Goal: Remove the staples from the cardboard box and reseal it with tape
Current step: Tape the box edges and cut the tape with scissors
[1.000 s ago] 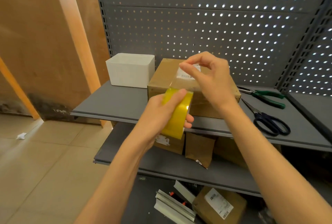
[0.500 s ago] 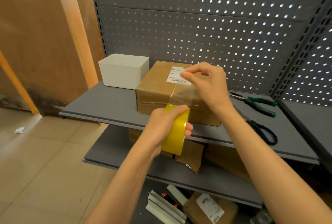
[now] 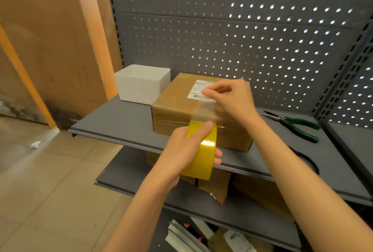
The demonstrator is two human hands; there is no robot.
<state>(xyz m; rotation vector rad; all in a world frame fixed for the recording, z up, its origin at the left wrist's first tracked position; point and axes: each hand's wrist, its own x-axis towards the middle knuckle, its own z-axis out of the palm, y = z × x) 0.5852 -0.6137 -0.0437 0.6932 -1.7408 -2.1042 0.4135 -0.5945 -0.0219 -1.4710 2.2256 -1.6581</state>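
Note:
A brown cardboard box (image 3: pixel 173 108) with a white shipping label (image 3: pixel 196 88) stands on the grey shelf (image 3: pixel 121 122). My left hand (image 3: pixel 187 146) grips a yellow roll of tape (image 3: pixel 202 152) in front of the box's near face. My right hand (image 3: pixel 232 98) pinches the free end of a clear strip of tape (image 3: pixel 203 111) over the box's top, near the label. The strip stretches from the roll up to my right fingers. No staples are visible.
A white open container (image 3: pixel 141 84) sits left of the box. Green-handled pliers (image 3: pixel 294 125) lie on the shelf at the right, and black scissors (image 3: pixel 306 161) are partly hidden behind my right forearm. More cardboard parcels sit on the lower shelves. A perforated grey panel backs the shelf.
My right hand has pulled the tape end away from the roll, drawing out a longer clear strip over the box top. The roll has dropped lower in front of the box.

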